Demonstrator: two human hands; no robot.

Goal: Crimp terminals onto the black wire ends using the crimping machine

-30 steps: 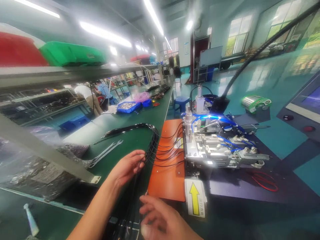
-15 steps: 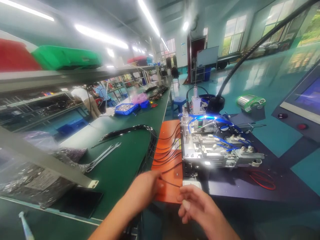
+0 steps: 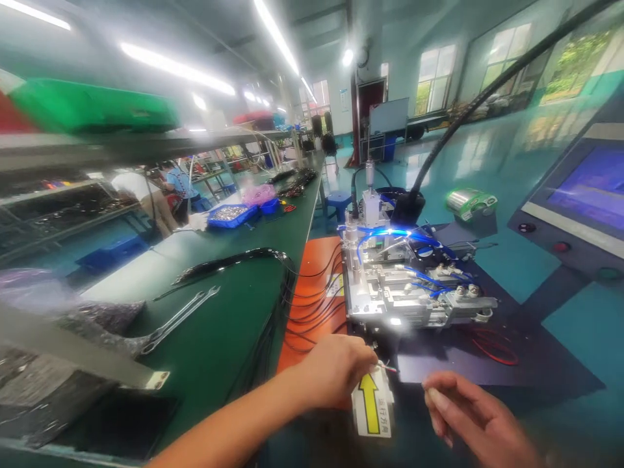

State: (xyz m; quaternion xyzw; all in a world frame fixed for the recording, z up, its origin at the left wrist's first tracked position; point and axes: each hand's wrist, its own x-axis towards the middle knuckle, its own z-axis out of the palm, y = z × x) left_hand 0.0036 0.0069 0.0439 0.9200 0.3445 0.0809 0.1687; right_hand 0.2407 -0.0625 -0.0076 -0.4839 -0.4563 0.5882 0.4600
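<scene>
My left hand [image 3: 341, 369] is closed in a pinch on a cable, just in front of the machine. Thin wire ends [image 3: 389, 368] of that cable stick out to the right past my fingertips. My right hand [image 3: 465, 413] is apart from it, farther right, with thumb and forefinger pressed together; anything between them is too small to make out. Beneath the left fingertips is a white label with a yellow arrow [image 3: 371, 403]. Several black cables [image 3: 312, 302] run from the bench over an orange plate [image 3: 319, 257] into the metal machine [image 3: 409, 286].
A bundle of black cables [image 3: 234, 260] and wrenches [image 3: 182, 318] lie on the green bench [image 3: 219, 351]. Blue trays [image 3: 233, 216] stand farther back. A control screen [image 3: 589, 188] is at right, and a red wire loop [image 3: 494, 346] lies on the machine table. People [image 3: 141, 195] stand at far left.
My left hand has moved right with the cable, uncovering the arrow label. My right hand has drawn away to the right from the cable end. The view has turned slightly right.
</scene>
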